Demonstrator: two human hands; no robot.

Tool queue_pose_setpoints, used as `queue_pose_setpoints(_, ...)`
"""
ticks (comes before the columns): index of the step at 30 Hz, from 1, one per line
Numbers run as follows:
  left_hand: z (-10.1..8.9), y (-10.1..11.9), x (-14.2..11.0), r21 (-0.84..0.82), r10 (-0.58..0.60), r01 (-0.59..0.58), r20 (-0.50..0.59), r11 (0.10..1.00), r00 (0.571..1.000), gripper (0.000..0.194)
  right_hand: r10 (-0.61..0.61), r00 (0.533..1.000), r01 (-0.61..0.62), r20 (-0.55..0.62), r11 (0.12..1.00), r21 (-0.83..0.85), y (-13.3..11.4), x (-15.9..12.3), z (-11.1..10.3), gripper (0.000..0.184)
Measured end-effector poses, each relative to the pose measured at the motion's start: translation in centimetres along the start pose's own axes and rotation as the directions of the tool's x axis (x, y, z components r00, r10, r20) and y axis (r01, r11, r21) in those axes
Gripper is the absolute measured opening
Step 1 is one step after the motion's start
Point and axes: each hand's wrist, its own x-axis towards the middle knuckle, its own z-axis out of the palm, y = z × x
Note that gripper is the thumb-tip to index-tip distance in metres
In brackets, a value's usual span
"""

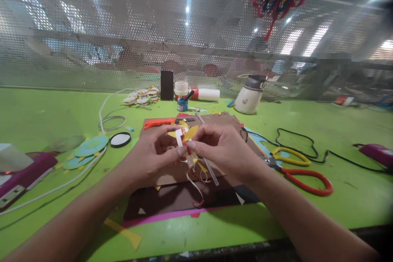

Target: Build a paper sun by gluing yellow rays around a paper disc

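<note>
Over the middle of the brown board [172,178], a small papercraft piece [179,136] in white, red and yellow is held between both hands. My left hand [156,147] grips its white side with thumb and fingers. My right hand [222,145] pinches a yellow leaf-shaped paper part [190,132] at its edge. Thin paper strips [196,186] lie below the hands. An orange utility knife [162,123] rests on the board just behind them, and a translucent stick [211,172] lies by my right hand. Parts of the piece are hidden by my fingers.
Scissors [297,172] with red and yellow handles lie to the right. A purple power strip [30,176], cables and blue paper discs [92,145] are at left. A phone [167,85], small jars [182,104] and a white bottle [248,97] stand at the back.
</note>
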Motion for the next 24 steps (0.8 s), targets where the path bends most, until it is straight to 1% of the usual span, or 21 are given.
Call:
queue_pose_setpoints(4, -0.19, 0.21, 0.01, -0.024, -0.046, 0.047, 0.045, 0.999, 0.998, 0.054, -0.002, 1.000, 0.001, 0.013, 1.000, 0.009, -0.01, -0.01, -0.01, 0.012)
queue_pose_setpoints(7, -0.53, -0.02, 0.03, -0.015, -0.052, 0.054, 0.113, 0.998, 0.992, 0.053, -0.006, 1.000, 0.006, 0.015, 1.000, 0.001, 0.05, -0.01, -0.09, 0.013)
queue_pose_setpoints(9, -0.73, -0.22, 0.06, -0.004, -0.047, 0.048, 0.134, 0.999, 0.990, 0.051, -0.010, 1.000, 0.010, 0.014, 1.000, -0.002, 0.07, -0.02, -0.15, 0.014)
queue_pose_setpoints(13, -0.87, -0.26, 0.20, 0.031, -0.042, 0.039, 0.120, 0.999, 0.992, 0.054, -0.014, 1.000, 0.014, 0.018, 1.000, -0.014, -0.03, -0.11, -0.18, 0.014)
queue_pose_setpoints(19, -0.86, 0.07, 0.16, 0.027, 0.006, -0.010, 0.159, 1.000, 0.987, 0.051, 0.009, 1.000, -0.009, 0.024, 1.000, 0.002, -0.29, -0.27, 0.01, 0.013)
queue_pose_setpoints(24, -0.70, 0.05, 0.18, 0.014, -0.034, 0.032, 0.138, 0.999, 0.990, 0.057, 0.007, 1.000, -0.008, 0.024, 0.999, 0.037, -0.29, -0.28, 0.13, 0.013)
